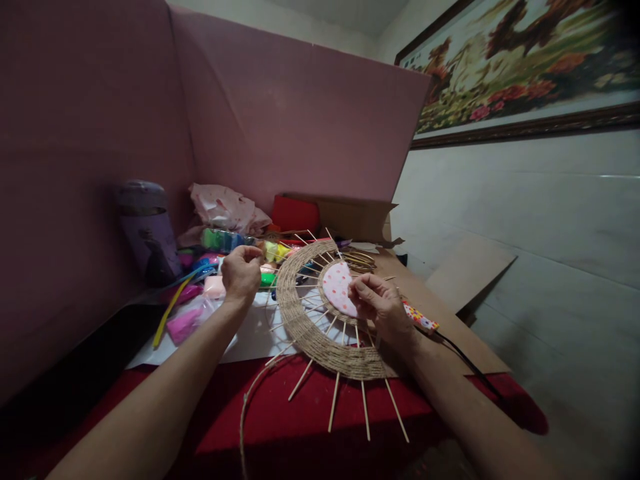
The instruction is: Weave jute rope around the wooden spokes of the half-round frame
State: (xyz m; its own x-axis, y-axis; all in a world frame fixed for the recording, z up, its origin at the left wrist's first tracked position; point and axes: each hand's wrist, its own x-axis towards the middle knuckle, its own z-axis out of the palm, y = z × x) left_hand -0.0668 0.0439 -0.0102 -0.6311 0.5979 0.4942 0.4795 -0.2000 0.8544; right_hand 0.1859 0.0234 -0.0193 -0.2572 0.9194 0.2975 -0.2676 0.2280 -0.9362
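A half-ring of tan twine (305, 325) is woven over thin wooden sticks that spread out like rays. At its middle sits a pale pink fabric disc (336, 288) with red dots, edged in twine. My right hand (383, 308) is closed at the disc's right side, gripping the woven twine piece; its fingertips cover part of the disc. Left of the ring, my left hand (243, 275) is held in a pinch near the stick tips. Whatever lies between those fingers is too small to make out. A loose twine end (244, 413) hangs down in front.
Colourful clay packets (185, 323) and a yellow strip (173, 310) lie at left beside a purple tumbler (150, 233). Behind are crumpled pink cloth (225, 208) and a red object (296, 215). A flower-patterned handle with a black cord (420, 317) rests on cardboard (467, 347) at right.
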